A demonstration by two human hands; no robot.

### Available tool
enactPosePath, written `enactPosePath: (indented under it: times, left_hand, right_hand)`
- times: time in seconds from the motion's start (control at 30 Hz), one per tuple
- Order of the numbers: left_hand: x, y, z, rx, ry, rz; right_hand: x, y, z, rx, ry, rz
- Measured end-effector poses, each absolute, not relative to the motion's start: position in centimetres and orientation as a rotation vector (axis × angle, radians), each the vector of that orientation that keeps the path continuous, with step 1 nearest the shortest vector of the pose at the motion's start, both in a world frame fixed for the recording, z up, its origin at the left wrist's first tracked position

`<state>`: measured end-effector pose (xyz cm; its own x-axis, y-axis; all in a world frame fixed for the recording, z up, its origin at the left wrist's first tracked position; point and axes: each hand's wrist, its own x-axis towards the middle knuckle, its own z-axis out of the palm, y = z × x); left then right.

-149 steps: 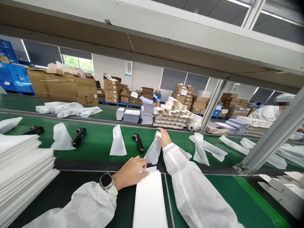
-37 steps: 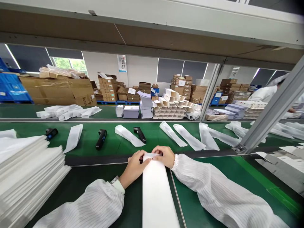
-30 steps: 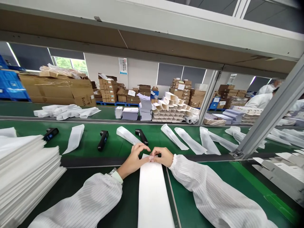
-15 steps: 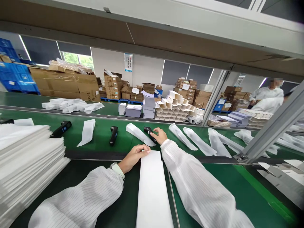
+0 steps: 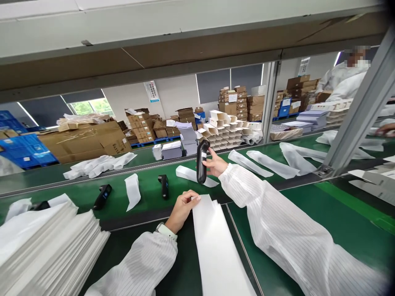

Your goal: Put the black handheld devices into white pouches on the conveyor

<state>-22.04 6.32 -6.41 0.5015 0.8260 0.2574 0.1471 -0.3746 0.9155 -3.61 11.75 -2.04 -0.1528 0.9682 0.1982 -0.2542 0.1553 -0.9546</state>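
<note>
My right hand point(image 5: 216, 163) grips a black handheld device point(image 5: 202, 161), shaped like an infrared thermometer, and holds it upright above the green belt. With thumb and fingers, my left hand point(image 5: 185, 207) pinches the far end of a long white soft pouch point(image 5: 216, 242) lying on a stack of the same. Behind the raised device, a single white pouch point(image 5: 188, 174) rests on the belt. Two more such devices lie to the left, a near black device point(image 5: 164, 187) and a farther black device point(image 5: 103, 196), with a short white pouch point(image 5: 132, 191) between them.
A tall pile of white sheets or pouches point(image 5: 61, 246) stands at the left. Several filled-looking pouches point(image 5: 273, 164) lie on the belt point(image 5: 151, 172) at the right. A slanted metal post point(image 5: 358, 107) rises there. A co-worker point(image 5: 345, 78) stands at the far right.
My right hand has lifted the black device off the belt and turned it upright. My left hand still pinches the pouch end. The view has tilted and shifted.
</note>
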Motion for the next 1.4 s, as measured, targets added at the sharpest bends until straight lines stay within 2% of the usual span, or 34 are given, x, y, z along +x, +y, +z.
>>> enactPosePath:
  times: [0.07,0.27,0.53,0.67,0.73,0.8,0.87,1.07,1.23,1.4]
  left_hand:
    - [-21.9,6.3,-6.4,1.832,0.812,0.919]
    - [-21.7,5.8,-6.0,1.8,0.805,0.978]
    - [-20.4,6.2,-3.8,1.695,0.831,1.292]
    - [-19.3,5.8,-2.1,1.666,0.816,1.392]
    - [-18.9,5.5,-2.0,1.659,0.795,1.409]
    - [-19.0,5.3,-2.6,1.684,0.82,1.39]
    - [-19.5,5.3,-3.8,1.752,0.915,1.281]
    - [-21.6,5.5,-6.3,1.881,0.97,0.903]
    - [-21.9,5.3,-6.3,2.14,1.008,0.701]
    - [-21.9,5.4,-6.6,2.154,1.048,0.755]
  right_hand:
    - [-4.0,10.7,-1.8,-0.665,-1.204,1.422]
    - [-5.0,9.6,-2.6,-0.68,-1.215,1.52]
    - [-3.8,7.9,-2.3,-0.861,-1.4,1.611]
    - [-3.3,6.9,-3.0,-0.759,-1.627,1.81]
    - [-2.9,7.1,-3.1,-0.821,-1.656,1.669]
    - [-1.5,8.1,-2.7,-0.953,-1.513,1.323]
    - [1.4,9.3,-1.6,-1.009,-1.311,0.992]
    - [12.7,10.3,0.6,-1.202,-1.053,0.35]
    - [13.6,9.9,-3.1,-1.386,-1.17,0.189]
    - [7.8,10.8,-5.3,-1.35,-1.427,0.231]
